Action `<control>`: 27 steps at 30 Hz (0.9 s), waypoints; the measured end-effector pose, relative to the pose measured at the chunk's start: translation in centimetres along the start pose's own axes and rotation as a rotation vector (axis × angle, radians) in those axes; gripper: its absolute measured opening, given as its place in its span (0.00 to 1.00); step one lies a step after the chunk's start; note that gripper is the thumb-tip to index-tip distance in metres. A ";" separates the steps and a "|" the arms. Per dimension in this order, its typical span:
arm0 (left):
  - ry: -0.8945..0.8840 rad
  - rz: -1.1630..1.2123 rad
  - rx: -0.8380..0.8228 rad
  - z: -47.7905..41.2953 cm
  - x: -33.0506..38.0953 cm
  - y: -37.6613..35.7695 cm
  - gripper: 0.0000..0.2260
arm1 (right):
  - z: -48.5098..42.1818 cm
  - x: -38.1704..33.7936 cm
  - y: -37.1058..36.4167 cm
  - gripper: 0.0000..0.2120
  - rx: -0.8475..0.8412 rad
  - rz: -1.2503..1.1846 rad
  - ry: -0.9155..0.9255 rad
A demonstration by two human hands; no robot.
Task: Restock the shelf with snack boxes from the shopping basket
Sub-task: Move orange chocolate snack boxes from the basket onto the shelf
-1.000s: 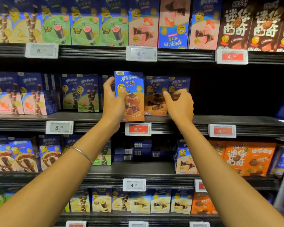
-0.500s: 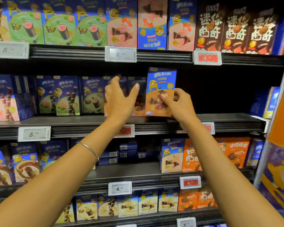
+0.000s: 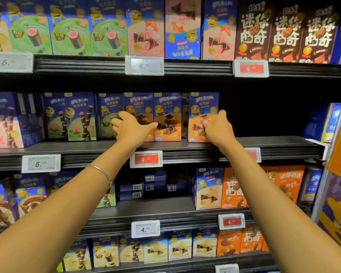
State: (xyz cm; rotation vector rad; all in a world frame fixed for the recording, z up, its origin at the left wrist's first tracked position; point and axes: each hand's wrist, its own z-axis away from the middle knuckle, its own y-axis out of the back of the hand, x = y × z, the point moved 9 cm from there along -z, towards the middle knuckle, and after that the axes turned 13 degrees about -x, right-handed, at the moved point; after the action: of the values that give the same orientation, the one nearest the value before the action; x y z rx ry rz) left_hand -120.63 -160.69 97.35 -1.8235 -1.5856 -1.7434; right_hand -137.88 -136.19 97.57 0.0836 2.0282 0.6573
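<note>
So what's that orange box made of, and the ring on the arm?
The box looks like thin printed card, a bit shiny: flat faces, sharp folded edges. The bangle on the left wrist looks like polished metal, silvery with a bright glint, though shiny plastic can't be ruled out.

The right hand (image 3: 218,128) grips an upright orange snack box (image 3: 203,107) on the shelf (image 3: 274,143); the left hand (image 3: 133,130), fingers spread, rests against neighbouring boxes (image 3: 166,107).
</note>
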 end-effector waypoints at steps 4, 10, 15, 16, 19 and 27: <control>0.002 -0.032 -0.006 -0.5 -0.2 -0.1 0.48 | -0.5 0.2 -1.1 0.17 -0.078 0.067 -0.031; 0.010 -0.053 -0.014 -1.0 -0.3 -0.4 0.47 | -0.9 0.4 -1.8 0.22 -0.128 0.091 -0.031; 0.002 -0.074 -0.030 -1.0 0.0 -0.7 0.46 | -1.4 0.5 -2.4 0.20 -0.155 0.122 -0.044; 0.003 -0.079 -0.032 -0.9 0.1 -0.7 0.46 | -1.5 0.6 -2.5 0.19 -0.157 0.133 -0.047; 0.010 -0.083 -0.038 -1.0 0.0 -0.7 0.46 | -2.0 0.8 -2.6 0.16 -0.157 0.143 -0.044; 0.022 -0.071 -0.053 -1.1 -0.3 -0.8 0.49 | -2.4 1.4 -2.8 0.15 -0.177 0.091 -0.043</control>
State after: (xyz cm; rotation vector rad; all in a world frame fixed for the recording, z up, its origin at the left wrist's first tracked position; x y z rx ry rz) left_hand -121.84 -161.25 97.03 -1.7857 -1.6299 -1.8458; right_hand -140.04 -139.10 96.03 0.0851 1.9257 0.8827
